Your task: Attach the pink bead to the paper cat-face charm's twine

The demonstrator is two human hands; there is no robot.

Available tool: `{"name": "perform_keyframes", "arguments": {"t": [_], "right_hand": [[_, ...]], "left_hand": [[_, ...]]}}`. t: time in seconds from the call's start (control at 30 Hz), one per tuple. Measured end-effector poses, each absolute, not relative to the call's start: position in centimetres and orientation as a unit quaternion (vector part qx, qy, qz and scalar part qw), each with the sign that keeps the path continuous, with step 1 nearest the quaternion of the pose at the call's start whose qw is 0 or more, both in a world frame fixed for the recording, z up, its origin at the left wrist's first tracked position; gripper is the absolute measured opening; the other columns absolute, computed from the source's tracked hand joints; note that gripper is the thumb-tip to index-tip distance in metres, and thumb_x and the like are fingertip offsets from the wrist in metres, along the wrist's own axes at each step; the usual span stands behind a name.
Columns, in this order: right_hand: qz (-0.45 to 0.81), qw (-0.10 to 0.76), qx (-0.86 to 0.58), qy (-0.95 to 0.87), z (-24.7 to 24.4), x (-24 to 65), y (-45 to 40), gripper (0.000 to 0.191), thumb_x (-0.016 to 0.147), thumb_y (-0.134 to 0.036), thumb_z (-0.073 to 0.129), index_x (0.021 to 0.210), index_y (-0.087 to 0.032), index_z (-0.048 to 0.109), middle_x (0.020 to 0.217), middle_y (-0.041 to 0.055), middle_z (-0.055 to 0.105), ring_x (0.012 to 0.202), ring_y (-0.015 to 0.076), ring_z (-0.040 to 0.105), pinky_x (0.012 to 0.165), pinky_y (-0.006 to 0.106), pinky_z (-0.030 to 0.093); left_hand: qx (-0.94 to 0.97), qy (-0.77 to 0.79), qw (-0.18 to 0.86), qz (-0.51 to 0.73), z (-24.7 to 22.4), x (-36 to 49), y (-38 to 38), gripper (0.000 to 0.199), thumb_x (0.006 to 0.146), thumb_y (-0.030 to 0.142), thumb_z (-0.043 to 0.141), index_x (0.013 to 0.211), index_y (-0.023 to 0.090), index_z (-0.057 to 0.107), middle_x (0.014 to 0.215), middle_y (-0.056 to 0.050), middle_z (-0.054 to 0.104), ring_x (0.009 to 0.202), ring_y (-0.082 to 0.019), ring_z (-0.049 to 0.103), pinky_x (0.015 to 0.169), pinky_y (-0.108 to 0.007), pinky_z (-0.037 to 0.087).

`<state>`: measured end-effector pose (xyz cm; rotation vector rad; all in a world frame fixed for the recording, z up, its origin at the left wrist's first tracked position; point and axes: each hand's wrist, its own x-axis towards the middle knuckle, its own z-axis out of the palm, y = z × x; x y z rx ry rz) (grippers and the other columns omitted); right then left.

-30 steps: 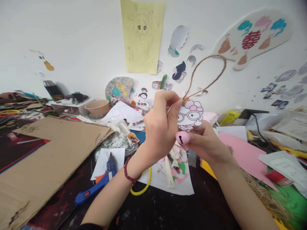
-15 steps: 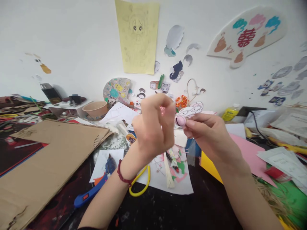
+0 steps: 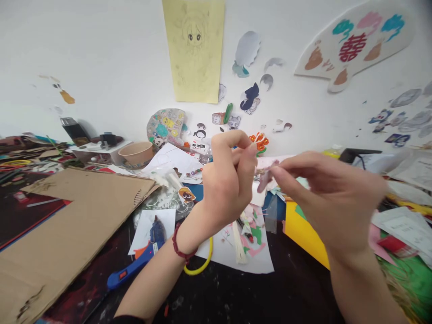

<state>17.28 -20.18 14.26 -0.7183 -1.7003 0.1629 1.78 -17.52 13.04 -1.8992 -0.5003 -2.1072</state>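
My left hand (image 3: 231,182) is raised in the middle with its fingers curled closed. What it pinches, if anything, is hidden behind the fingers. To its right, my right hand (image 3: 332,198) pinches a small, flat pinkish-grey cut-out (image 3: 267,177) between thumb and fingers. The cut-out is tilted nearly edge-on and blurred, close to the left fingertips; whether they touch it I cannot tell. Below the hands lies a white paper sheet (image 3: 263,265) with a cream tassel (image 3: 240,245) and green and pink scraps on it.
A blue glue gun (image 3: 135,265) lies at front left on white paper, beside a large cardboard sheet (image 3: 84,216). Yellow-handled scissors or a loop (image 3: 199,271) sit under my left wrist. A round tub (image 3: 137,153) stands behind. Yellow card (image 3: 303,229) and papers (image 3: 405,229) lie right.
My right hand has turned and moved nearer, tipping the cut-out edge-on. The pink bell and twine loop seen before no longer show. My left hand has shifted slightly right, still closed.
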Motion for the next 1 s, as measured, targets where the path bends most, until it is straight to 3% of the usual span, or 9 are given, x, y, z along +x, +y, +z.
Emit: {"name": "perform_keyframes", "arguments": {"t": [0.1,0.2,0.37,0.6,0.8,1.0], "right_hand": [[-0.173,0.56,-0.285,-0.759,14.4,17.5,-20.7,0.016,0.085,-0.013,0.077,0.096,-0.023,0.076,0.087,0.0013,0.078,0.074,0.0153,0.068,0.068,0.032,0.055],[-0.267,0.511,-0.225,-0.785,14.5,17.6,-20.9,0.019,0.085,-0.008,0.076,0.101,-0.019,0.075,0.093,0.0046,0.08,0.083,0.018,0.074,0.077,0.032,0.058],[-0.29,0.501,-0.203,-0.79,14.5,17.5,-21.1,0.019,0.084,-0.005,0.076,0.1,-0.015,0.073,0.093,0.0076,0.08,0.085,0.02,0.075,0.081,0.032,0.058],[-0.347,0.477,-0.195,-0.784,14.7,16.8,-21.6,0.009,0.086,-0.003,0.073,0.087,-0.012,0.072,0.076,0.009,0.076,0.067,0.02,0.07,0.06,0.036,0.052],[-0.341,0.472,-0.198,-0.788,14.7,16.6,-21.6,0.021,0.087,-0.001,0.069,0.072,-0.016,0.067,0.067,0.006,0.07,0.061,0.0182,0.065,0.056,0.036,0.047],[-0.332,0.483,-0.181,-0.79,14.2,16.1,-20.9,0.025,0.084,0.001,0.071,0.066,-0.016,0.065,0.064,0.0059,0.067,0.058,0.0171,0.061,0.052,0.036,0.043]], "left_hand": [[-0.665,-0.19,0.141,-0.708,13.2,1.8,-17.8,0.008,0.105,0.015,0.043,0.108,0.023,0.042,0.077,0.005,0.055,0.05,-0.005,0.056,0.039,-0.018,0.038],[-0.675,-0.199,0.18,-0.687,13.1,1.7,-18.1,0.007,0.105,0.018,0.044,0.11,0.023,0.043,0.083,0.002,0.061,0.048,-0.004,0.057,0.037,-0.018,0.035],[-0.687,-0.249,0.207,-0.65,12.9,1.6,-18.3,0.008,0.106,0.021,0.043,0.114,0.022,0.045,0.073,0.005,0.062,0.048,-0.006,0.057,0.039,-0.019,0.037],[-0.702,-0.223,0.294,-0.609,13.0,1.6,-18.1,0.011,0.104,0.016,0.042,0.112,0.02,0.049,0.06,0.007,0.05,0.046,-0.008,0.049,0.041,-0.024,0.029],[-0.71,-0.267,0.312,-0.572,12.7,1.8,-18.4,0.019,0.105,0.015,0.033,0.116,0.022,0.048,0.065,0.004,0.056,0.051,-0.011,0.054,0.043,-0.027,0.031],[-0.696,-0.269,0.327,-0.58,12.3,1.7,-17.7,0.018,0.103,0.015,0.038,0.116,0.021,0.049,0.064,0.004,0.056,0.053,-0.012,0.054,0.045,-0.025,0.035]]}}
